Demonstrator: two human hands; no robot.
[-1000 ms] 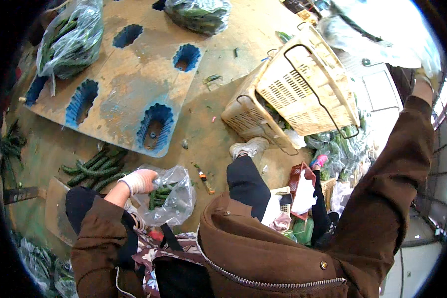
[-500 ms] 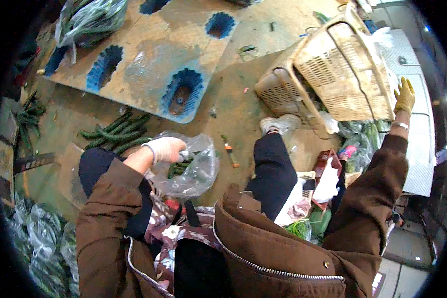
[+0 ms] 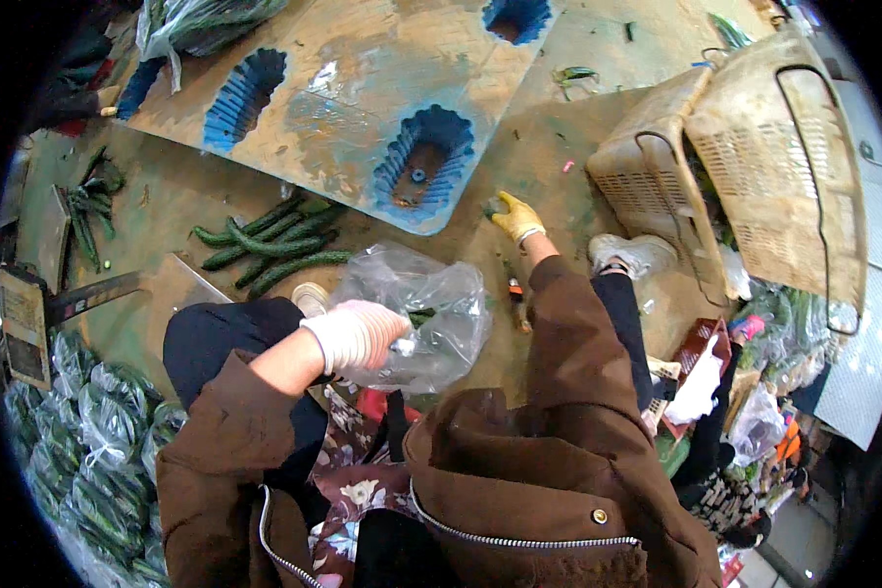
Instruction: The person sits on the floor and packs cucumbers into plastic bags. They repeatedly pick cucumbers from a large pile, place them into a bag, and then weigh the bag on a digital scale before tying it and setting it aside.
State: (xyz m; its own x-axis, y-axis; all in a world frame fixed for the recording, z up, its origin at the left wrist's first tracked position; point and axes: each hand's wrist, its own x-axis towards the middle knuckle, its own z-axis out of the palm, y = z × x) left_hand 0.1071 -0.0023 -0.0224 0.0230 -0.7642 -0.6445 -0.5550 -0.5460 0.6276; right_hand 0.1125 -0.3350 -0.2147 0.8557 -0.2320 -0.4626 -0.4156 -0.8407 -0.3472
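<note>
My left hand (image 3: 358,335), in a pale striped glove, is closed on the edge of a clear plastic bag (image 3: 448,323). Something green shows inside the bag beside my fingers. In front of my left leg, several long dark green cucumbers (image 3: 282,238) lie in a loose pile on the floor. My right hand (image 3: 519,220), in a yellow glove, reaches forward over the floor by the pallet's near corner, fingers apart. A small grey-green patch shows at its fingertips; I cannot make out what it is.
A blue-edged pallet (image 3: 314,122) covers the far floor. Yellowed plastic crates (image 3: 642,176) stand at right. Filled cucumber bags (image 3: 88,441) are heaped at lower left. An orange-and-black handled tool (image 3: 516,291) lies by my right sleeve. More cucumbers (image 3: 90,208) lie far left.
My right hand has swung from the far right, beyond the crates, to the floor in front of me. The whole view has shifted. My left hand keeps its hold on the bag.
</note>
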